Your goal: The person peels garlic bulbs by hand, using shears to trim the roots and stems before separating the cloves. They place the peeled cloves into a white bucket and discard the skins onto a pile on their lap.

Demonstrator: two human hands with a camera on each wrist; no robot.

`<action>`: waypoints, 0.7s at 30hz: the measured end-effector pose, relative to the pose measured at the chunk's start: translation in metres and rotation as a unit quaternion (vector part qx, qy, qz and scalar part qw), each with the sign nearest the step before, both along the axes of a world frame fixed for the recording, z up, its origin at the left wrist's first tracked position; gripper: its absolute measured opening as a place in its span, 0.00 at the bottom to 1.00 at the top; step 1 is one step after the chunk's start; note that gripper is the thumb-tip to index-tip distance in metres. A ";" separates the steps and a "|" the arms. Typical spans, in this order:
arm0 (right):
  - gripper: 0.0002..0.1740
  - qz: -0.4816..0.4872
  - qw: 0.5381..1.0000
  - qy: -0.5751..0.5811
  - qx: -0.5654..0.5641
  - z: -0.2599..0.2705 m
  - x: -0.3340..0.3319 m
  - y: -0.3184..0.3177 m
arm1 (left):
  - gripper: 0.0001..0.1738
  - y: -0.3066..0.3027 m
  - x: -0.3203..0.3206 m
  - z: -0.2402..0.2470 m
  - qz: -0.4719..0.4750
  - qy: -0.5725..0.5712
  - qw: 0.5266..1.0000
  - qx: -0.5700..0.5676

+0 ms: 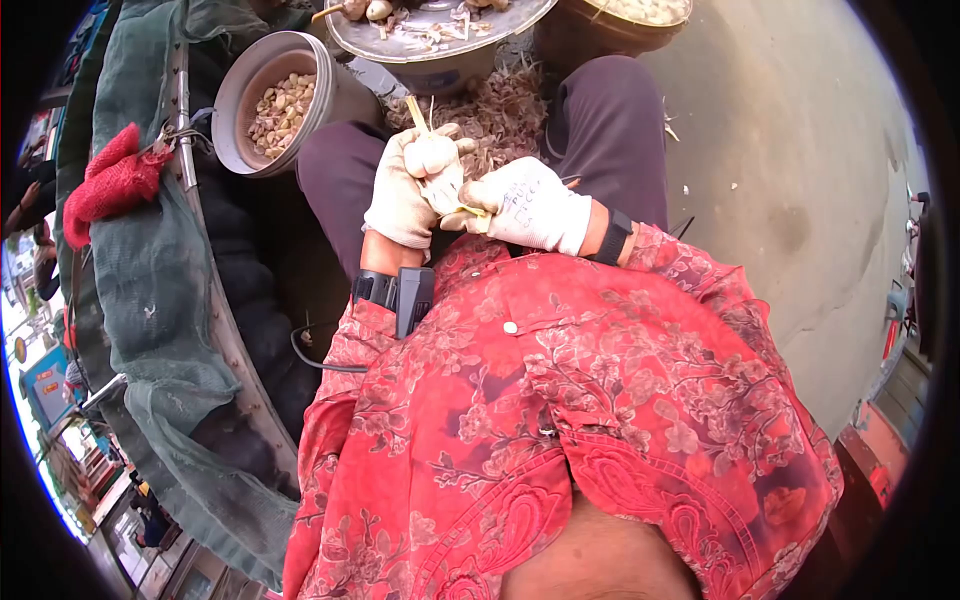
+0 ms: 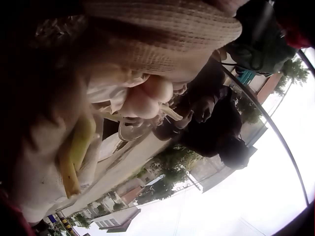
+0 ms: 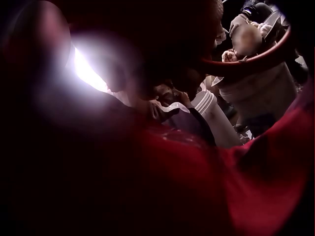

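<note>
In the head view my gloved left hand grips a white garlic bulb, its cut stalk pointing up and away from me. White skin hangs from the bulb toward my gloved right hand, whose thumb and fingers pinch a yellow-green strip of peel. Seen closer in the left wrist view, the bulb shows several plump cloves, and the bent strip lies against the glove. The right wrist view is mostly dark and blurred, with its hand's grip hidden.
A white bucket of loose cloves stands at left. Ahead are a metal tray with garlic and scraps, and a tub of peeled cloves. Papery skins heap between the knees. Green netting runs along the left side.
</note>
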State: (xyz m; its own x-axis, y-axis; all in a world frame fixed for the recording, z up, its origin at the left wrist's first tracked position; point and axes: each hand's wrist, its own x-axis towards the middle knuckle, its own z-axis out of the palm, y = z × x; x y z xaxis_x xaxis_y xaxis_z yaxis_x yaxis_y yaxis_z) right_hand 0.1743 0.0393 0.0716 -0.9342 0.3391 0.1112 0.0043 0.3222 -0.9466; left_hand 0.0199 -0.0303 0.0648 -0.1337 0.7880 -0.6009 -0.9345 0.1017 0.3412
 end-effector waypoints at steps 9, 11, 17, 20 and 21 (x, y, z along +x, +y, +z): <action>0.09 0.003 0.945 -0.275 -0.179 0.052 0.015 0.024 | 0.29 -0.016 -0.012 0.008 -0.005 -0.033 0.992 0.122; 0.08 -0.027 0.935 -0.199 -0.294 0.039 0.018 0.030 | 0.27 -0.019 -0.020 -0.009 0.005 -0.006 0.993 0.122; 0.15 -0.053 0.972 -0.178 -0.142 0.028 0.010 0.030 | 0.24 -0.019 -0.002 0.017 -0.017 0.031 0.996 0.078; 0.16 -0.037 0.981 -0.169 -0.084 0.037 0.006 0.028 | 0.23 -0.021 -0.010 0.001 -0.043 -0.022 0.994 0.095; 0.16 -0.038 0.981 -0.169 -0.085 0.046 0.005 0.027 | 0.23 -0.022 -0.010 0.000 -0.043 -0.022 0.994 0.095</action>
State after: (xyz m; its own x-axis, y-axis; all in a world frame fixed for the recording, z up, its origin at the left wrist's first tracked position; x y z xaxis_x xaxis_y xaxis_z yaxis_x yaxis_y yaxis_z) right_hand 0.1796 0.0666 0.1180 -0.8794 0.3955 -0.2649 0.3455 0.1474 -0.9268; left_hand 0.0100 -0.0524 0.0646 -0.0371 0.8949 -0.4446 -0.9395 0.1204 0.3207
